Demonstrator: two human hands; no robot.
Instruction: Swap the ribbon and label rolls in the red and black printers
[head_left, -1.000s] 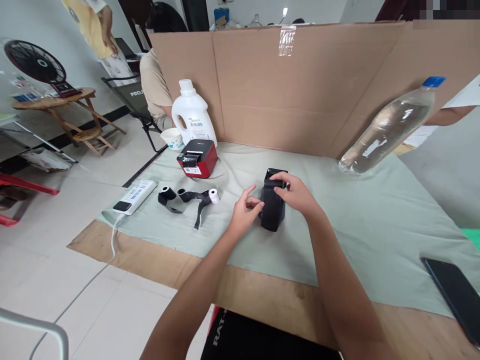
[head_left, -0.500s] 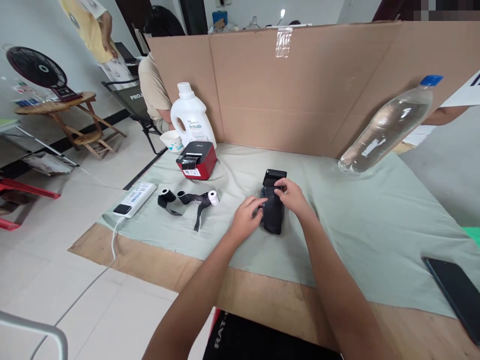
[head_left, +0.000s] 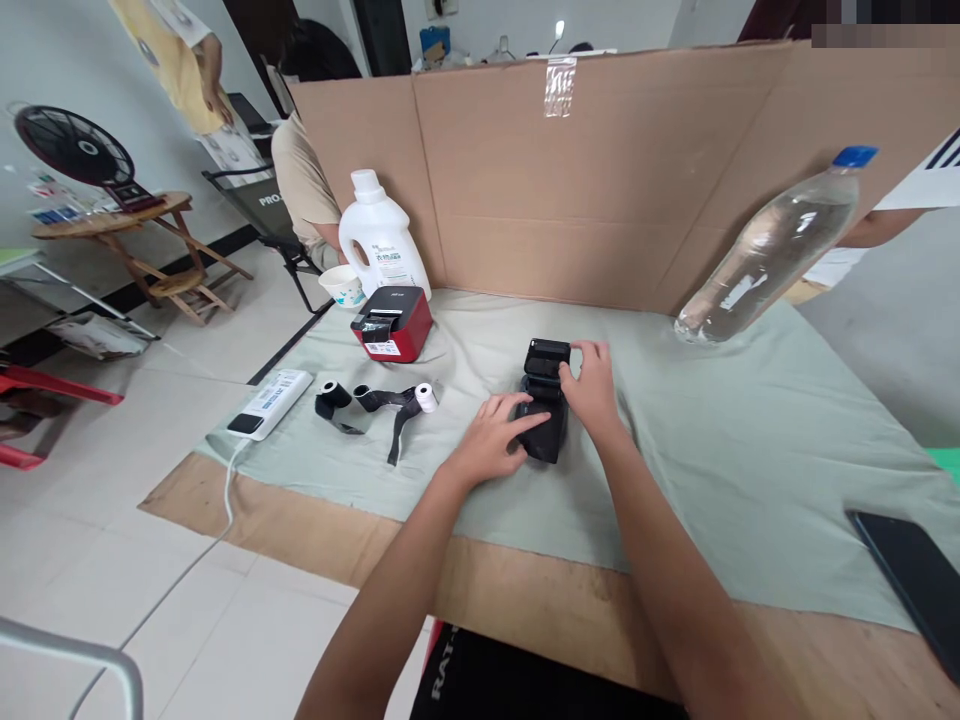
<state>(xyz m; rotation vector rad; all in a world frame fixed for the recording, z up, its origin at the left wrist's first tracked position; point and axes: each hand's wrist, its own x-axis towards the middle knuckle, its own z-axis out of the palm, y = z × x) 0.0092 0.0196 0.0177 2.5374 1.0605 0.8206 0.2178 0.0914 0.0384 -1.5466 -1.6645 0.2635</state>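
Note:
A black printer-like device [head_left: 541,443] with its hinged lid [head_left: 547,352] raised at the far end lies on the green cloth. A black sheet or strip lies over its body, though its edges are hard to make out. From the left, my left hand [head_left: 491,438] rests against the device with fingers spread, the index finger stretched across the top. My right hand [head_left: 591,388] is at the device's upper right edge, thumb and fingers closed around the side by the lid. Black-and-white paper rolls [head_left: 426,398] with loose black strips lie left of my hands.
A red-and-black printer [head_left: 401,335] stands at the back left by a white detergent bottle [head_left: 386,240] and a paper cup [head_left: 343,288]. A power strip [head_left: 270,403] lies at left. A large water bottle [head_left: 772,250] leans on the cardboard wall [head_left: 600,190]. A phone [head_left: 911,575] lies right.
My right hand has moved slightly right and up, from the black sheet to the device's upper edge. My left hand has spread, its index finger reaching farther across the device.

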